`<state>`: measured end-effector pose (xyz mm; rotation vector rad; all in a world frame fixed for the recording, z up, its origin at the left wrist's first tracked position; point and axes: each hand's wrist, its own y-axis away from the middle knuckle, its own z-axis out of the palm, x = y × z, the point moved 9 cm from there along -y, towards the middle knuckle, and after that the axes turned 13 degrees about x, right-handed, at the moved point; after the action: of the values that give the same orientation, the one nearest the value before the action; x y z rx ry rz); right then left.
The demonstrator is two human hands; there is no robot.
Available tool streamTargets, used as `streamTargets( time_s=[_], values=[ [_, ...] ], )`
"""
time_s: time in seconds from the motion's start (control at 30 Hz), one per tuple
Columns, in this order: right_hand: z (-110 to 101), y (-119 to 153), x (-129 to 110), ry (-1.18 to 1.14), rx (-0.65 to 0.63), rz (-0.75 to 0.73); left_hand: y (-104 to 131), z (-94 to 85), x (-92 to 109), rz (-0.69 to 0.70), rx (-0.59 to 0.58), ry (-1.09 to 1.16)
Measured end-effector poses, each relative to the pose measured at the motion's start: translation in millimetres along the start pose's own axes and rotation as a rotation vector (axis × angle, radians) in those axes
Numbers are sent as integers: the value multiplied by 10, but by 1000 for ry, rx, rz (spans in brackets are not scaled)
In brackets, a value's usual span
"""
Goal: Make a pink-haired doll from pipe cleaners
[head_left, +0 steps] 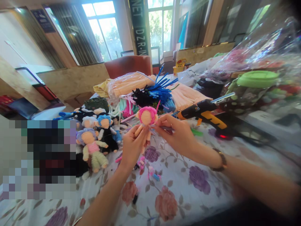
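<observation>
cloth (174, 171) laid over table. group of dolls (92, 149) at left; basket (96, 104) behind them. held doll (146, 117) at centre, bundled stems (161, 89) beyond it, chair (129, 66) farther back. glue gun (195, 108) to the right, lidded container (251, 94) behind it. scraps (152, 173) on cloth, before held doll.

Left hand (134, 142) pinches upright beneath the grip; right hand (179, 135), its wrist banded, pinches in from beside it.

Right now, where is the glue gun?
In the head view, the glue gun is on the right side, beyond the right hand and in front of the green-lidded container.
</observation>
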<state>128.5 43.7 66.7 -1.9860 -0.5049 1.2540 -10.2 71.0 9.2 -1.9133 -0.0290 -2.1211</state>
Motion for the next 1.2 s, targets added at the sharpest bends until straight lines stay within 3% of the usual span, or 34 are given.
streamTargets(
  time_s=[0.1, 0.27, 0.43, 0.63, 0.83, 0.93, 1.07, 1.2],
  values=[
    [-15, 6, -43, 35, -3, -48, 1, -17, -6, -5, 13, -22],
    [58, 95, -210, 118, -64, -311, 4, -64, 38, 36, 56, -56],
    [77, 113, -229, 147, -55, -381, 21, -80, 120, 96, 92, -98],
    [22, 79, -210, 257, 48, -502, -22, -108, -45, -59, 112, 90],
    [17, 204, -334, 214, 25, -707, -85, -209, -121, -120, 214, 212],
    [133, 224, -246, 217, -92, -596, -100, -260, -111, -116, 273, 260],
    [279, 148, 141, 163, -197, -127, -80, -260, -150, -186, 284, 286],
    [525, 214, 350, -290, -370, 280, -70, -213, -156, -178, 225, 267]
  ],
)
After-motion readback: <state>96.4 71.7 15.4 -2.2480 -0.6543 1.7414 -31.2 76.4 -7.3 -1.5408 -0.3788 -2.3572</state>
